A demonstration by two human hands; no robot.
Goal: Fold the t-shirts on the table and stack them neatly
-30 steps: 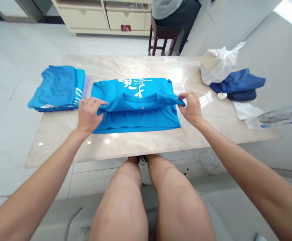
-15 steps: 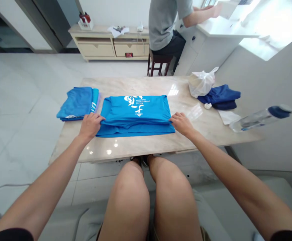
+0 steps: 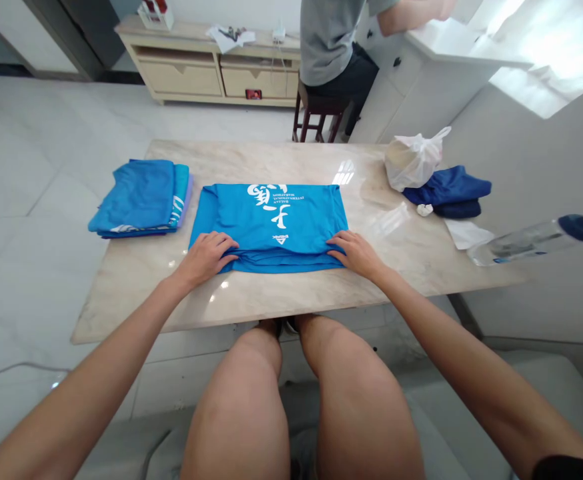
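A folded blue T-shirt (image 3: 271,223) with white lettering lies on the marble-topped table (image 3: 261,303). Its near edge shows several stacked layers. My left hand (image 3: 206,257) is at the near left part of the shirt, fingers on top and thumb at the front of the fold. At the near right, my right hand (image 3: 354,253) has the fold's edge between thumb and fingers in the same way. To the left, apart from the shirt, sits a stack of folded blue clothes (image 3: 141,197), with a lilac edge showing.
At the table's right are a white plastic bag (image 3: 411,163), dark blue cloth (image 3: 451,190), crumpled tissue (image 3: 425,210), white paper (image 3: 466,235) and a clear bottle (image 3: 531,241) with a blue lid. Beyond, a person in a grey shirt (image 3: 329,43) sits on a stool (image 3: 321,110) near a low cabinet (image 3: 181,77).
Both hands have moved inward from the shirt's side edges onto its near part. The upper layer now lies lower and flatter over the near edge. The camera view has tilted down slightly.
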